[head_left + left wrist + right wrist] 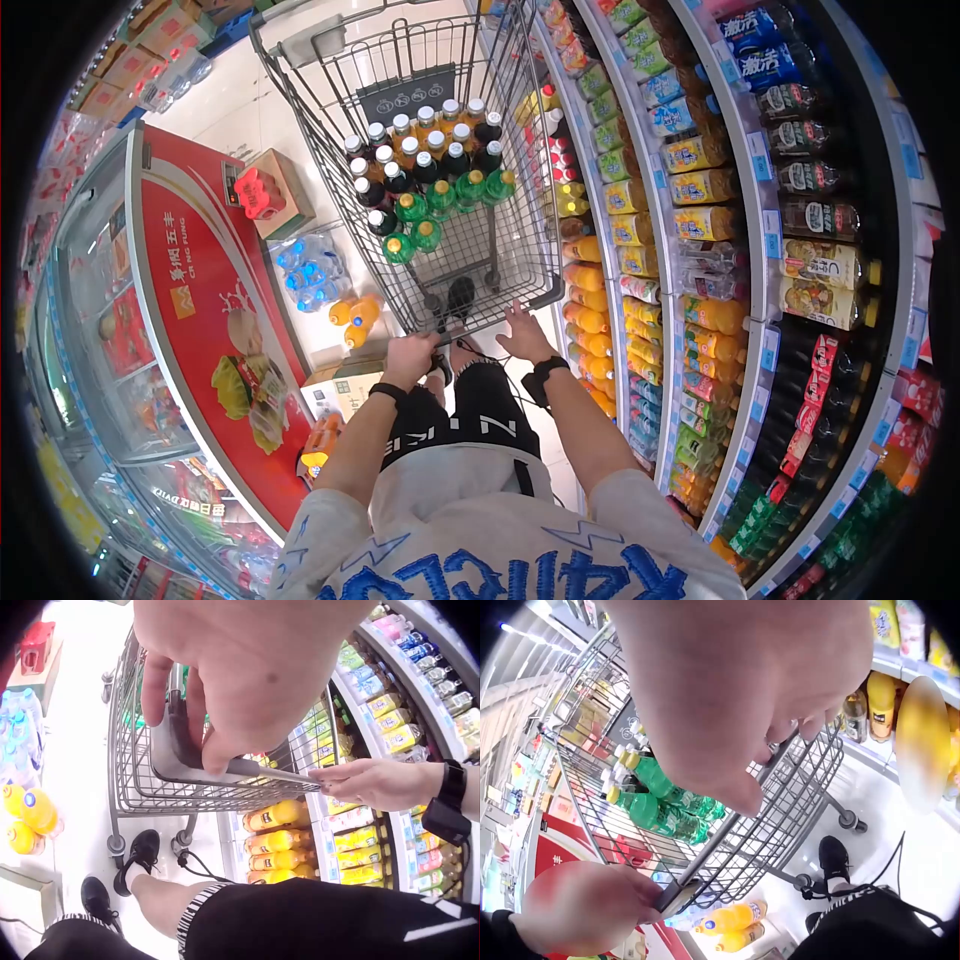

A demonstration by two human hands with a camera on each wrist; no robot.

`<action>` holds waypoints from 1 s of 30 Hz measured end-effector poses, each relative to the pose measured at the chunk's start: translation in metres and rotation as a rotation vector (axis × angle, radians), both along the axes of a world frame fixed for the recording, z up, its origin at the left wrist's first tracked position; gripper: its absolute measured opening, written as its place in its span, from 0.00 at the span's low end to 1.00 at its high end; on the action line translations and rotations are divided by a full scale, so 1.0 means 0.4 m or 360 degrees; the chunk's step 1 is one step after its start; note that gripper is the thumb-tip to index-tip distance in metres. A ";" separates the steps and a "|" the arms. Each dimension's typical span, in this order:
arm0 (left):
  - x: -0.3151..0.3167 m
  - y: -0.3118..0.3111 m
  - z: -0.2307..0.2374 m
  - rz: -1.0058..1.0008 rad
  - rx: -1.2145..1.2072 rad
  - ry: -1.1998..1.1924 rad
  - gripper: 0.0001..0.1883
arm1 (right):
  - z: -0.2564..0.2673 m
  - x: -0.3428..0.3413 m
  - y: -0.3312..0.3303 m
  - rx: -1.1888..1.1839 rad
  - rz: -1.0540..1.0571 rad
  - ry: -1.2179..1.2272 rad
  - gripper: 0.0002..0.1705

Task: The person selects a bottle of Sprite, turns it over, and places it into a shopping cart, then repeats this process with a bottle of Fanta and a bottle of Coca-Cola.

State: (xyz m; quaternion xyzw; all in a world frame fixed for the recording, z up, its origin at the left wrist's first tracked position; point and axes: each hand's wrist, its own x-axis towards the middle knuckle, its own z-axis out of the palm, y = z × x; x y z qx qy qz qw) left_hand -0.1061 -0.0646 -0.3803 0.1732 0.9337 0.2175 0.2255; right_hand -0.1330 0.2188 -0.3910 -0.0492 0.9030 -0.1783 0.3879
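Note:
A wire shopping cart (460, 270) stands before the person, with several white-capped bottles and several green bottles (472, 188) upright in it. The left hand (408, 360) grips the left end of the cart's handle; in the left wrist view that hand (240, 682) has its fingers curled over the grey corner grip (180, 750). On the handle's right part rests the right hand (524, 336), fingers spread in the head view. From the right wrist view, the right hand (742, 712) lies over the bar (720, 832), its thumb along the near side.
Shelves of drinks (700, 250) line the right side. A red-fronted freezer (215, 290) runs along the left. Between it and the cart, on the floor, are a carton (285, 195), packs of water bottles (310, 275), orange bottles (355, 315) and a box (345, 390).

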 end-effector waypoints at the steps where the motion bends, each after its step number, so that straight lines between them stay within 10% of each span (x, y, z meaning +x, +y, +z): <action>1: -0.013 -0.001 -0.001 -0.0005 -0.0011 -0.0004 0.09 | -0.009 -0.012 -0.001 -0.0011 -0.0005 -0.0004 0.44; 30: -0.457 -0.107 -0.002 0.0085 -0.0317 0.0164 0.07 | 0.023 -0.424 -0.089 -0.0424 -0.0322 -0.0048 0.50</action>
